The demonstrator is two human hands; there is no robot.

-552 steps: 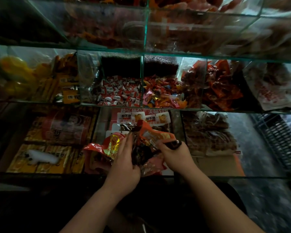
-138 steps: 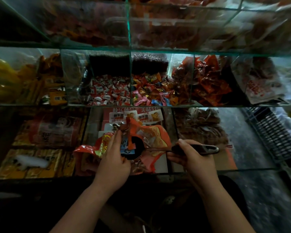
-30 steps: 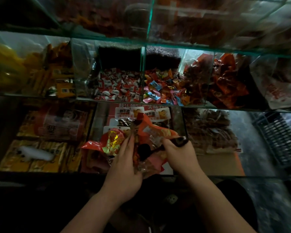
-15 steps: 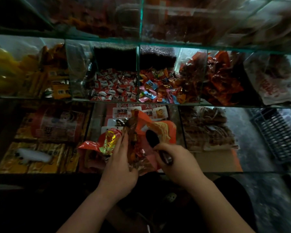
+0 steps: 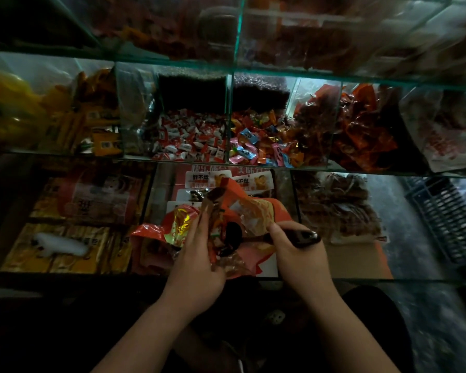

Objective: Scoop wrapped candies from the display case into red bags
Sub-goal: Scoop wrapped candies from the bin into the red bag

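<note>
Red plastic bag (image 5: 256, 211), partly translucent, is held upright in front of the lower tier of the glass display case (image 5: 234, 47). The left grip (image 5: 197, 259) holds the bag at its left edge, fingers extended up along the plastic and pinching it so that the mouth stands open. The right grip (image 5: 293, 254) is curled round the handle of a dark scoop (image 5: 233, 232); the handle lies roughly level and the bowl sits inside the bag mouth, just beside the left fingers. Whether the bowl carries anything cannot be told in the dim light.

Wrapped candies fill two adjoining compartments of the middle tier, above the bag: red-and-white candies (image 5: 191, 138) on the left and mixed-colour candies (image 5: 258, 141) on the right, with a glass divider between them. A second red bag (image 5: 156, 238) with gold foil print lies just left of the held bag. Yellow packets (image 5: 65, 246) occupy the lower-left compartment. A dark wire basket (image 5: 447, 219) stands well apart at the right.
</note>
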